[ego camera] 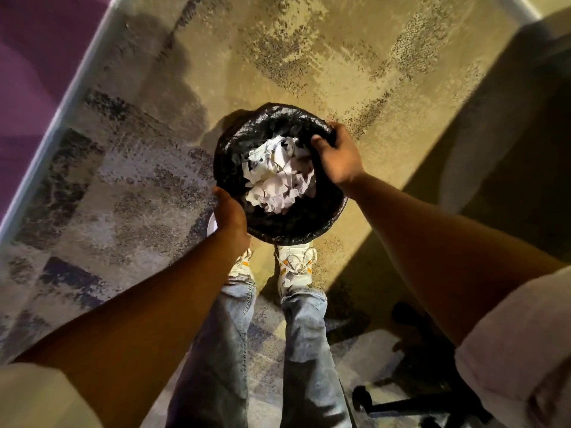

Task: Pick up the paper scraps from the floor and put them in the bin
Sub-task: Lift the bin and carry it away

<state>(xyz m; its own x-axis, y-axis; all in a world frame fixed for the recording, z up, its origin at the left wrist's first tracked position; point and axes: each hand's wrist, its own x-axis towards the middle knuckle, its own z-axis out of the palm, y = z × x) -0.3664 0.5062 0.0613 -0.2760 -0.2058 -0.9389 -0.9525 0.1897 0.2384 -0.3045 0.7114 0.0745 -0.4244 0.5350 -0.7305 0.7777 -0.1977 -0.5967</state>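
Both hands grasp the round bin lined with a glossy black plastic bag [279,230]: the left hand [230,213] curls round its near-left rim, and the right hand [336,156] grips the far-right rim with the thumb hooked inside. Between the hands, a heap of torn white paper scraps [278,174] lies in the bin. Just below the left hand stand two white lace-up sneakers [295,265] on the mottled beige and grey carpet [355,57].

the bin [279,230] is lined with glossy, crinkled black plastic; inside lie matt, crumpled white paper scraps [278,177]; the carpet [309,57] looks rough and mottled, the jeans [306,350] faded denim cloth
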